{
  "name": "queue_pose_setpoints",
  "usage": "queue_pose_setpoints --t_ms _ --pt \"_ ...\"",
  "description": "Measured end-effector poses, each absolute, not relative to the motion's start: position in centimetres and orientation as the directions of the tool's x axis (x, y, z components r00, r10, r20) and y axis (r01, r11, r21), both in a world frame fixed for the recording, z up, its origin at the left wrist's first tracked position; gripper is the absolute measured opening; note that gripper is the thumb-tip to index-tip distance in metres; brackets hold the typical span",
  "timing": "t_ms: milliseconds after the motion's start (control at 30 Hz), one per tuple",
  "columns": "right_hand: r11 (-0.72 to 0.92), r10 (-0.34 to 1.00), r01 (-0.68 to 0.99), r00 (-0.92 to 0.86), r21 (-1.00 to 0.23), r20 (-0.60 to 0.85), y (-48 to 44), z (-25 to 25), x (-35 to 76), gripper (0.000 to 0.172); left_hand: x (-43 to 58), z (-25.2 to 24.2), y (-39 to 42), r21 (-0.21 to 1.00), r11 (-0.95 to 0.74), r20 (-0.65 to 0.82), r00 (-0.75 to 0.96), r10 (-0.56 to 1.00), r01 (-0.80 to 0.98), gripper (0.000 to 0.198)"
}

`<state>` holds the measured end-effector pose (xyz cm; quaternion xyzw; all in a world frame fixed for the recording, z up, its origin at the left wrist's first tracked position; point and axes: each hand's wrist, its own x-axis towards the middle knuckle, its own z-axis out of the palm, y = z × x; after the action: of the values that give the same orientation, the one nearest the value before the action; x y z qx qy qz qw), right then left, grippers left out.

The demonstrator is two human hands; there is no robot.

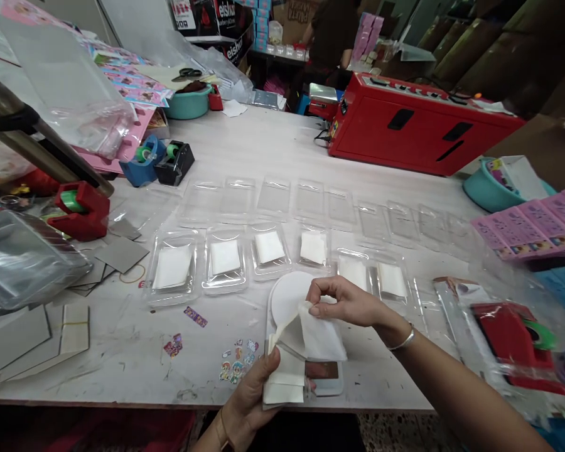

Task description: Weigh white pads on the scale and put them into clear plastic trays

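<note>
At the near edge of the counter [263, 144], just right of centre, the left hand [249, 402] holds a small stack of white sheets [285, 380]. Its grip is closed around the stack's lower left side, thumb on top. The right hand [343, 301] reaches in from the right, and its grip is a tight pinch of thumb and forefinger on the upper corner of the top sheet [322, 339], which is lifted and bowed away from the rest.

The step in hand looks like peeling a single sheet free of the stack. I judge that the next move calls for a clean pull so only one sheet comes, while the left hand keeps the others square.

A white round disc [287, 295] lies on the counter just behind the stack, partly hidden by it. Beyond it runs a row of clear trays [223, 260], six of them each holding a white square; the spaces further right look unfilled. Farther still is a row of empty clear lids [273, 196].

Small stickers [238, 365] lie on the counter to the near left, and grey card pieces [121, 254] farther left. Blue [144, 160] and black tape dispensers [174, 163] stand at the far left, and a red machine [414, 125] at the far right. A person [329, 31] is at work well beyond the counter.
</note>
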<state>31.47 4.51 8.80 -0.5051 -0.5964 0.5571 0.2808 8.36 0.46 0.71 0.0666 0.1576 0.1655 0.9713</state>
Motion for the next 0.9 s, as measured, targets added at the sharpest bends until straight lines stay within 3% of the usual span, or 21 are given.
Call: queue_pose_setpoints --t_ms 167,333,567,700,800,900 --pt "-0.194 0.880 0.171 -0.406 -0.966 -0.249 5.6 8.6 31.6 0.020 8.0 0.1 1.1 0.163 0.935 -0.216 0.913 0.346 -0.316 0.072" --pt "-0.108 0.847 0.219 -0.491 -0.970 -0.205 5.6 10.3 31.5 0.010 8.3 0.3 1.7 0.077 0.961 -0.142 0.951 0.273 -0.265 0.076" --pt "-0.095 0.831 0.227 -0.518 -0.969 -0.203 4.8 12.1 31.8 0.010 9.7 1.1 2.0 0.149 0.930 -0.144 0.923 0.356 -0.336 0.068" --pt "-0.129 0.834 0.188 -0.510 -0.974 -0.209 5.2 12.0 32.4 0.013 8.8 0.5 1.6 0.178 0.944 -0.206 0.928 0.310 -0.276 0.059" --pt "-0.173 0.818 0.250 -0.502 -0.953 -0.280 6.1 10.9 32.9 0.014 7.1 -0.1 0.8 0.175 0.943 -0.284 0.903 0.323 -0.282 0.046" --pt "-0.178 0.818 0.430 -0.435 -0.885 -0.376 7.1 9.3 32.9 0.011 5.3 -0.2 -0.2 0.155 0.933 -0.313 0.880 0.357 -0.324 0.044"
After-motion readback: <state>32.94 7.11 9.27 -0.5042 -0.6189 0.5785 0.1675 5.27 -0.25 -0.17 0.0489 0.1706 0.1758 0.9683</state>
